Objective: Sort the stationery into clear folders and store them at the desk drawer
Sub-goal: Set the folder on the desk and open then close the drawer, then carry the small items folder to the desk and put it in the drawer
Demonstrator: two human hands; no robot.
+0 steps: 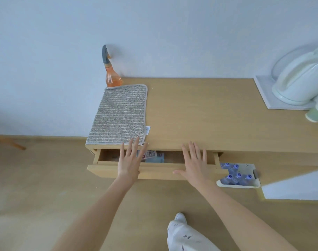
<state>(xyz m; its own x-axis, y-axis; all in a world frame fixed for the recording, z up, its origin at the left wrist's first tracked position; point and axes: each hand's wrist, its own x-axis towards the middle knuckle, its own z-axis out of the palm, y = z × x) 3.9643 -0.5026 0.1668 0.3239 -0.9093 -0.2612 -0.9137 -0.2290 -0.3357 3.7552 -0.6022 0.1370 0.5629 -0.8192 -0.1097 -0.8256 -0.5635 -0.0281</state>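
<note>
Drawer (154, 171) of the table (208, 115), partly open.
Packaged items (151, 155) lie inside; left hand (130, 161) and right hand (195, 163), fingers spread, rest flat on its front.

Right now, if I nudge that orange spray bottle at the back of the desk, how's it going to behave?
The spray bottle would probably tip rather than slide: it looks tall and narrow with a heavy trigger head. It seems well filled with orange liquid, so likely weighty for its size. The grey mat touching its base might snag it.

Narrow drawer (107, 171) gap, blocked by both hands' fingers (132, 149)
</note>
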